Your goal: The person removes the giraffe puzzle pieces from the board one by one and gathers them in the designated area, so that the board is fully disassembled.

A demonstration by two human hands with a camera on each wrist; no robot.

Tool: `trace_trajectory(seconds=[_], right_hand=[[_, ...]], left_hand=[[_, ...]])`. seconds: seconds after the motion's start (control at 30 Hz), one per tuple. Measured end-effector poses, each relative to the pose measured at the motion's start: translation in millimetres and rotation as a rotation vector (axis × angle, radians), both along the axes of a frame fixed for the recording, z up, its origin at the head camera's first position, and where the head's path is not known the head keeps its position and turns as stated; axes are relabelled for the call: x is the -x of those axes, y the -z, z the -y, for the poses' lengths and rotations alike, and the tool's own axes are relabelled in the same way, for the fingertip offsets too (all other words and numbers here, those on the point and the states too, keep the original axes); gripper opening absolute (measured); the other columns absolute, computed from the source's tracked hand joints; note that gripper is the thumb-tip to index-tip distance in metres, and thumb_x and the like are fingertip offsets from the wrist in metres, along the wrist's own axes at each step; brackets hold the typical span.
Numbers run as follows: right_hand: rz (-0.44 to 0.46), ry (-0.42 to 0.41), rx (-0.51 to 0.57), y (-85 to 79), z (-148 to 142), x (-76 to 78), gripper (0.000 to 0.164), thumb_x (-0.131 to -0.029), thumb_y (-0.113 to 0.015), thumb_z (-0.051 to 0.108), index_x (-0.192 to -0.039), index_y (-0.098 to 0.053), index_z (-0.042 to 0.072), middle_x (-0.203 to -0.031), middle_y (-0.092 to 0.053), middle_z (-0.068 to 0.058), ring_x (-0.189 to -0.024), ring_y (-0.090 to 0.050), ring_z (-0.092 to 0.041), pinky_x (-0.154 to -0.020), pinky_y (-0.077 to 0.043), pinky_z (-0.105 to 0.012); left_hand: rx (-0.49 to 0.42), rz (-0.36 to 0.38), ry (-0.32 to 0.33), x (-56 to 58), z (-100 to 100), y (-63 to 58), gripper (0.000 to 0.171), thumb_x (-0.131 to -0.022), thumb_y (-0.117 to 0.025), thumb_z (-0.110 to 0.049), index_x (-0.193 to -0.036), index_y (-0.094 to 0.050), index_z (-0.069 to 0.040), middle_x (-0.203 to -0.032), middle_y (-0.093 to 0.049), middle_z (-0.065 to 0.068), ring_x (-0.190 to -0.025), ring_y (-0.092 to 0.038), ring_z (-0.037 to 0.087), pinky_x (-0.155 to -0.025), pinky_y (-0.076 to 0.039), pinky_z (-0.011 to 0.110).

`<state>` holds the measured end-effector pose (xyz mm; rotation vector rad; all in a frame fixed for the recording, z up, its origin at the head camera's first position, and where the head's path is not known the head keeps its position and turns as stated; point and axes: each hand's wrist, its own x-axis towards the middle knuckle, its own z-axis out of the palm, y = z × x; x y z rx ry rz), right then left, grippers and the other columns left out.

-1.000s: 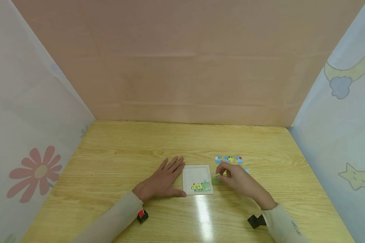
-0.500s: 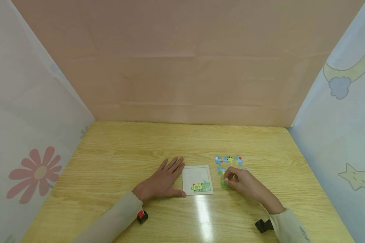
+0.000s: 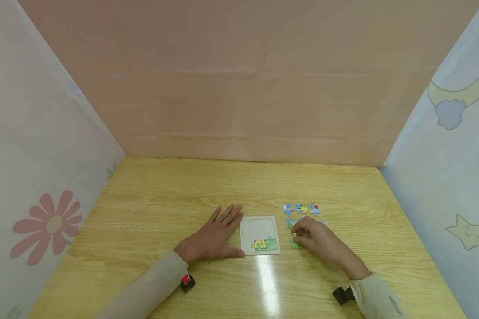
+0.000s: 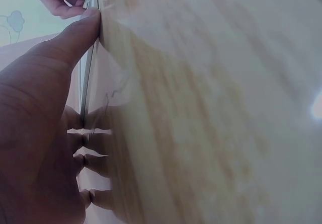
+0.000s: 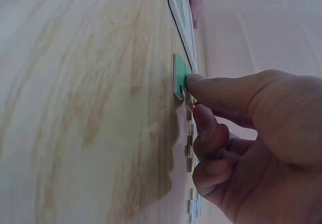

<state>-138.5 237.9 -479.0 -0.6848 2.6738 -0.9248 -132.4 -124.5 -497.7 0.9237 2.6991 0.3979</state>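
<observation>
My right hand (image 3: 318, 237) pinches a green jigsaw piece (image 5: 179, 76) between thumb and index finger, low over the table to the right of the puzzle board. In the head view part of this green piece (image 3: 293, 243) shows past the fingertips; the rest is covered. My left hand (image 3: 212, 238) lies flat with straight, spread fingers beside the board, thumb and index finger at its left edge. The square white puzzle board (image 3: 249, 228) has a few joined green, yellow and red pieces (image 3: 265, 244) at its lower right.
Behind my right hand, several loose blue and yellow jigsaw pieces (image 3: 303, 209) lie in a row, with a second row (image 3: 290, 222) partly hidden by the hand. A brown backdrop (image 3: 239, 110) and patterned side sheets enclose the wooden table (image 3: 175, 190).
My right hand has drawn the green piece to the right, away from the board, and the piece now sits straighter. My left hand and the board stay put.
</observation>
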Motion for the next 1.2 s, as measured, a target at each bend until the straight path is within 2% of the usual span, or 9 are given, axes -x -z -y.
trace_trajectory(seconds=[0.27, 0.47, 0.7, 0.83, 1.2], right_hand=[[0.017, -0.008, 0.020, 2.0, 2, 0.4, 0.020, -0.102, -0.073, 0.019, -0.118, -0.072, 0.008, -0.114, -0.072, -0.002, -0.098, -0.066, -0.007, -0.081, -0.058, -0.022], [0.029, 0.001, 0.024, 3.3, 13, 0.9, 0.015, -0.101, -0.074, 0.019, -0.115, -0.074, 0.012, -0.109, -0.074, 0.003, -0.095, -0.066, -0.004, -0.080, -0.057, -0.022], [0.047, -0.049, 0.017, 2.9, 36, 1.0, 0.014, -0.102, -0.074, 0.020, -0.114, -0.074, 0.014, -0.100, -0.068, 0.009, -0.086, -0.060, -0.002, -0.074, -0.054, -0.021], [0.067, -0.089, 0.007, 1.8, 51, 0.6, 0.016, -0.101, -0.075, 0.022, -0.114, -0.074, 0.013, -0.101, -0.068, 0.009, -0.090, -0.063, -0.002, -0.076, -0.055, -0.021], [0.008, -0.152, -0.095, -1.5, 80, -5.8, 0.024, -0.094, -0.083, 0.025, -0.114, -0.074, 0.015, -0.105, -0.069, 0.009, -0.095, -0.067, -0.008, -0.082, -0.057, -0.026]], left_hand=[[0.008, -0.001, -0.001, 1.1, 0, 1.0, 0.113, -0.094, -0.055, -0.081, -0.172, -0.016, -0.008, -0.183, -0.004, 0.008, -0.171, -0.004, 0.029, -0.138, -0.006, 0.059], [0.009, -0.005, 0.001, 2.0, 0, 2.6, 0.114, -0.094, -0.054, -0.081, -0.172, -0.015, -0.009, -0.183, -0.003, 0.008, -0.171, -0.003, 0.028, -0.138, -0.006, 0.059], [0.012, 0.001, -0.002, 1.7, 0, 3.1, 0.114, -0.094, -0.055, -0.082, -0.172, -0.015, -0.009, -0.183, -0.002, 0.007, -0.171, -0.002, 0.028, -0.138, -0.005, 0.058], [0.018, 0.004, -0.005, 2.3, -1, 3.4, 0.114, -0.094, -0.055, -0.082, -0.172, -0.015, -0.009, -0.183, -0.002, 0.006, -0.171, -0.002, 0.027, -0.138, -0.005, 0.058], [0.017, -0.002, -0.008, 0.7, -1, 2.9, 0.113, -0.094, -0.055, -0.081, -0.172, -0.017, -0.009, -0.183, -0.004, 0.007, -0.171, -0.004, 0.028, -0.138, -0.006, 0.059]])
